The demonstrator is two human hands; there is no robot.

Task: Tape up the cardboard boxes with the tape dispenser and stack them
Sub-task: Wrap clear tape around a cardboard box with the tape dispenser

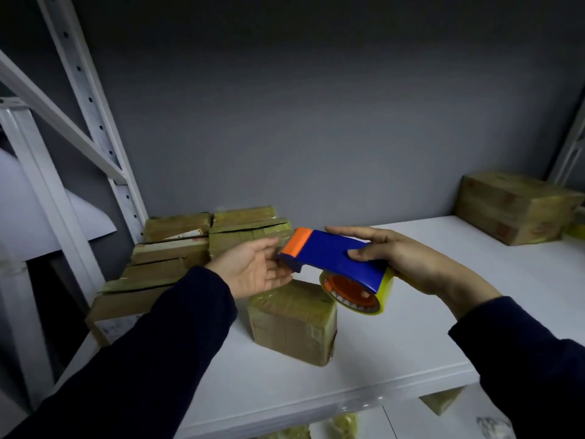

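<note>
Right fingers (359, 253): curled round the rear of the blue tape dispenser (335, 258), thumb on the near side and the others over the top, so the right hand (408, 261) carries it in the air.
Left fingers (269, 243): straight and relaxed, holding nothing. The left hand (253, 267) is palm-up just under the dispenser's front end, and I cannot tell if they touch.
Dispenser: tilted, with the orange cap (297, 241) to the left and the tape roll (357, 294) hanging low on the right, above the small cardboard box (291, 324).
Small box: stands on the white shelf (411, 359) directly below the hands and is glossy with tape.
Other boxes: a stack (190, 248) at the rear left, some with gaping seams, and one box (512, 207) at the far right.
Risk, cut: the cutter probably sits at the front end, where the bare left palm is closest, and a slip could nick it.
Risk, tape: a loose end may fold onto itself or stick to the left fingers.
Risk, drop: a one-handed grip at the rear could let the front dip and knock the small box.
Risk, stack: the leaning rear boxes could slide if nudged.
</note>
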